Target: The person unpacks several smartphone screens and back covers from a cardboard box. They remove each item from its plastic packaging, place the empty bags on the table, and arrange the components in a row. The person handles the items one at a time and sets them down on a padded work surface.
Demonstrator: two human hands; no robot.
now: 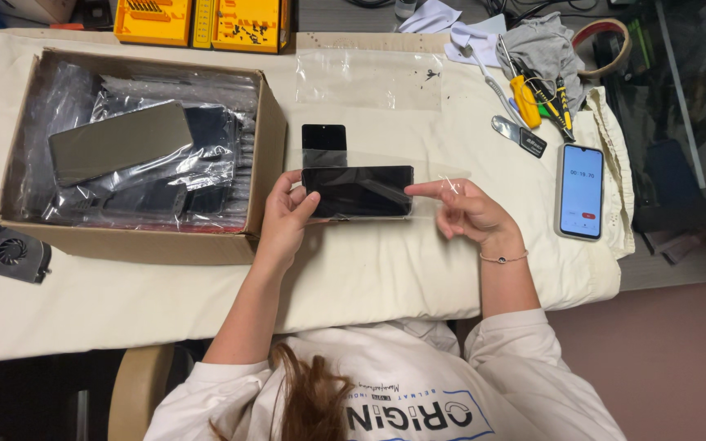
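A black phone screen [358, 191] was held flat over the middle of the cloth-covered bench [369, 269], just beside the cardboard box [136, 237] at the bench's left edge. It was pinched at its left end by the left hand [286, 219]. The right hand [467, 212] was half spread, its forefinger laid on the screen's right end, where a clear film [443, 186] lay.

Cream cloth [386, 269] over work table; brown floor [663, 359] at right; even light.
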